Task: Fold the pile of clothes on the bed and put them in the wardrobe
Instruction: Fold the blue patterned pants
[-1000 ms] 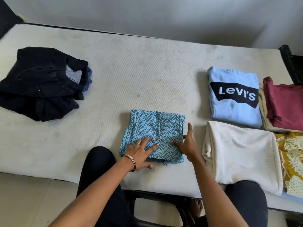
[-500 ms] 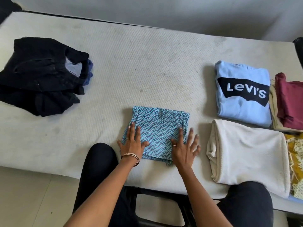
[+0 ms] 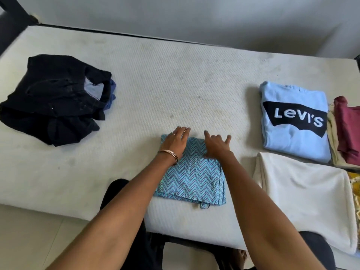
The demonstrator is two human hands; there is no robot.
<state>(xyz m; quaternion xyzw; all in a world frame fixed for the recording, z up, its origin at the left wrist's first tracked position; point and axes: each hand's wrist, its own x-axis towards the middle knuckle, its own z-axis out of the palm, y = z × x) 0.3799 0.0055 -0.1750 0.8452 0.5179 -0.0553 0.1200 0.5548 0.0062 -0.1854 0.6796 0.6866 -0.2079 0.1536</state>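
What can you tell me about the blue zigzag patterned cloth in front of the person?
The blue chevron-print cloth is a thin woven-looking fabric in light blue with darker zigzag lines, folded into a rough rectangle. It lies flat on the white mattress near its front edge, with a loose thread at its near hem. The left hand and right hand rest on its far end.

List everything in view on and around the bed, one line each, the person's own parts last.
zigzag cloth: one, blue chevron, folded, near edge, centre
dark clothes pile: one heap, black with some blue, unfolded, far left
Levi's top: one, light blue, folded, right
cream garment: one, off-white, folded, near right
maroon garment: one, folded, on a beige piece, far right
yellow patterned cloth: one, right edge
mattress: one, white
left hand: flat on cloth's far edge, bangle at wrist
right hand: fingers spread on cloth's far edge
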